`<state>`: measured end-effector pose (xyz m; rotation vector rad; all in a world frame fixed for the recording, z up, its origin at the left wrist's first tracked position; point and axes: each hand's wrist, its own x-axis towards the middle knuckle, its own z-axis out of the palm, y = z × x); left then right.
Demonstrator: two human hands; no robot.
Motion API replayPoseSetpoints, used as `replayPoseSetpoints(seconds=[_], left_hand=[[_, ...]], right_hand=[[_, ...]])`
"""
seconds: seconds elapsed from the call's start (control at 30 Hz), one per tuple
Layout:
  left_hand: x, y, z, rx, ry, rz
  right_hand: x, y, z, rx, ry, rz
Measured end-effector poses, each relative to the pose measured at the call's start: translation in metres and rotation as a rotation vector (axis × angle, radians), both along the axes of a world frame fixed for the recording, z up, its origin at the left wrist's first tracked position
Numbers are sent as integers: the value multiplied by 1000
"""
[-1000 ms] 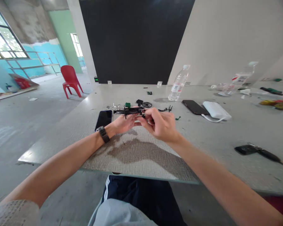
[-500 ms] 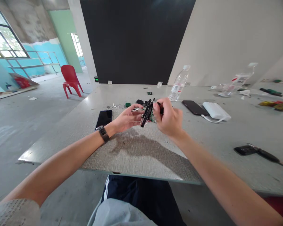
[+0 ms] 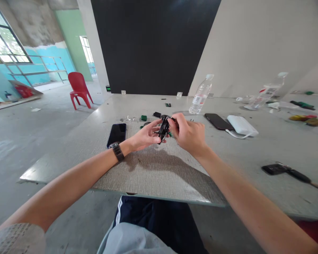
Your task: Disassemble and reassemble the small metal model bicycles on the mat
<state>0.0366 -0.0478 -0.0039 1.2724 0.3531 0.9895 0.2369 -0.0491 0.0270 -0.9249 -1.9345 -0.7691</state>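
Note:
Between my two hands a small black part (image 3: 163, 129) is held tilted above the table (image 3: 159, 176). My left hand (image 3: 148, 135) grips it from the left, thumb at its lower end and fingers behind it. At its upper right edge are the bent fingers of my right hand (image 3: 187, 132), closed together; what they pinch is too small to make out. Green and black small parts lie just behind the hands, among them a green block (image 3: 143, 118) and a black block (image 3: 157, 114). Thin silvery bits (image 3: 130, 119) lie to their left.
A dark phone (image 3: 117, 134) lies left of my hands. Rightward are a clear bottle (image 3: 200, 95), another phone (image 3: 217, 121), a white power bank (image 3: 242, 126) and a black key fob (image 3: 274, 169). Farther right, another bottle (image 3: 267, 91) leans. A red chair (image 3: 78, 88) stands beyond.
The black part has turned and sits lower between my hands. My left thumb has closed onto it, and my right hand has shifted slightly down.

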Motion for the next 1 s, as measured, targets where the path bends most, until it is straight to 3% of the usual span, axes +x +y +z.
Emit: replayPoseSetpoints(seconds=[0.47,0.77,1.0], left_hand=[[-3,-1,7,142,188,-31],[-2,3,-4,122,152,-21],[0,3,-4,153,163,38]], right_hand=[[-1,-1,2,-61,-14,-16],[4,2,2,-101,3,-56],[6,2,3,-105,-2,-57]])
